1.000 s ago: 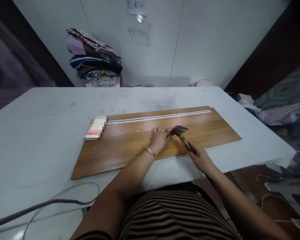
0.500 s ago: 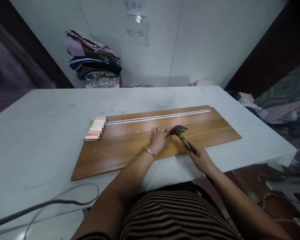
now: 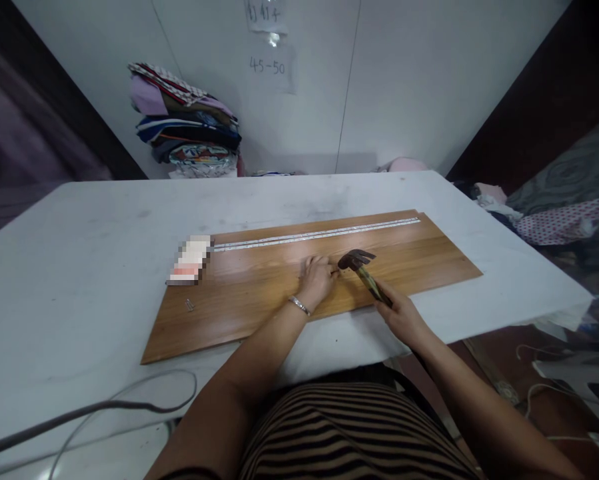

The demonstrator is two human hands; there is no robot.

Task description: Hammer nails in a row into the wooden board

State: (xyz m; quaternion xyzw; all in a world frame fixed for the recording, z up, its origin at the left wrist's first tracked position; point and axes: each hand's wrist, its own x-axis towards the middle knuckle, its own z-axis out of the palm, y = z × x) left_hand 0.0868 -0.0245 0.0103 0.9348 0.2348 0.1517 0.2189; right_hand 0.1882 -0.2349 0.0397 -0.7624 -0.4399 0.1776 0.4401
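My right hand (image 3: 398,312) is wrapped round the green-and-dark handle of a claw hammer (image 3: 358,261). The hammer's dark head is just right of the fingertips of my left hand (image 3: 317,279), over the board. My left hand rests on the wood-grain board (image 3: 259,293) with thumb and forefinger pinched together. What they pinch, if anything, is too small to make out. A few nails (image 3: 190,305) lie on the board's left part. Two thin whitish strips (image 3: 314,234) run along its far side.
The board lies on a table with a white cover (image 3: 104,267). A blurred-out phone-like object (image 3: 192,260) sits at the board's far left corner. A dark cable (image 3: 94,405) crosses the near left. Folded fabrics (image 3: 189,127) are stacked against the wall behind.
The hammer head has shifted very slightly beside my left fingertips. My hands keep nearly the same places and grips. The whole view has tilted a little.
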